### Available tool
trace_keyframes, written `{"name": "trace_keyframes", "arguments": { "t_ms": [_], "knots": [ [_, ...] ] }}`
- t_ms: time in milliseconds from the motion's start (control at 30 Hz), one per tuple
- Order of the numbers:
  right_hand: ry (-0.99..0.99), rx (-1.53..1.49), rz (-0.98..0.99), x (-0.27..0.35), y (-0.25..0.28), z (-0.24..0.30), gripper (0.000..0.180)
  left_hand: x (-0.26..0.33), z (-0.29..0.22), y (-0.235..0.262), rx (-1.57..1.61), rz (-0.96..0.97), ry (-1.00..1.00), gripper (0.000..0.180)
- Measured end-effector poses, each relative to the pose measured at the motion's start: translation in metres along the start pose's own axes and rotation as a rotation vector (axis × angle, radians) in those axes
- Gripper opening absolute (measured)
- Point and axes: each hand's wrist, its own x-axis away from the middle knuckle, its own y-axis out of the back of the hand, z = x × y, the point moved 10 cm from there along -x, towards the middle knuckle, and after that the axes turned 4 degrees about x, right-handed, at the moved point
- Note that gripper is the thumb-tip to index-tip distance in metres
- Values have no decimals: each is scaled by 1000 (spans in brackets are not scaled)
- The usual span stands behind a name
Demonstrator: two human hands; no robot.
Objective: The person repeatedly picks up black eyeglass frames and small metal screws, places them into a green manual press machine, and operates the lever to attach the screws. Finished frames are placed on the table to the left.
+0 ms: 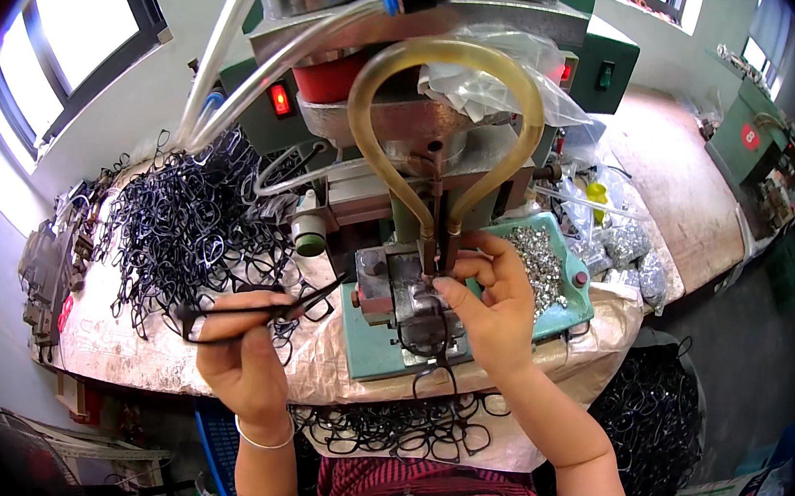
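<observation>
**Black Frames at the Green Press**

Head view, everything placed against the green press (417,250) at the centre of the bench.

Directly in front of the press: the right hand (493,306), fingers curled together, thumb and forefinger pinched close over a black eyeglass frame (427,333) lying on the metal fixture block (402,292) of the press. Just above that block: a thin vertical press tip (434,242), flanked by a looping amber hose (446,108) that arched up over the press body. Frame partly hidden under the fingers; exact contact with the tip not clear.

Left of the press and lower: the left hand (246,353), closed in a fist around another black frame (260,311), temple arm pointing toward the press. Silver bangle (263,439) on that wrist.

Farther left of the press: a big tangled heap of black frames (182,225) spread over the plastic-covered bench (327,367). A white bottle with a green cap (308,231) just beside the press on that side.

Right of the press, touching its base: a teal tray (562,294) filled with small silver metal parts (537,258). Beyond it: clear bags of similar parts (625,248).

Below the press, at the bench's near edge: a row of more black frames (398,430). Lower right: a dark bin of frames (650,425).
</observation>
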Motion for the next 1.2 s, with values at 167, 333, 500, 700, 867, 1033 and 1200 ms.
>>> {"name": "trace_keyframes", "arguments": {
  "t_ms": [167, 333, 500, 700, 867, 1033, 1200],
  "knots": [
    [0, -45, -12, 10, -11, 27, 48, -34, -10, -36, -124, 24, 3, 10],
    [247, 741, 88, -2, 21, 41, 30, 10, -13, -84, -297, 529, -244, 18],
    [191, 1427, -171, -5, 126, -22, 20, 40, -4, -120, -384, 770, -339, 34],
    [328, 1253, -199, -25, 99, -14, 11, 39, -3, -119, -390, 770, -257, 25],
    [361, 1527, -40, -55, 69, -51, 7, 50, -5, -117, -508, 786, -169, 37],
    [206, 1066, -299, 2, 138, -26, 18, 45, -72, -88, 67, 734, -10, 33],
    [25, 309, -495, 4, 186, -69, 14, 31, -109, -84, 517, 307, -199, 49]
  ]
}}
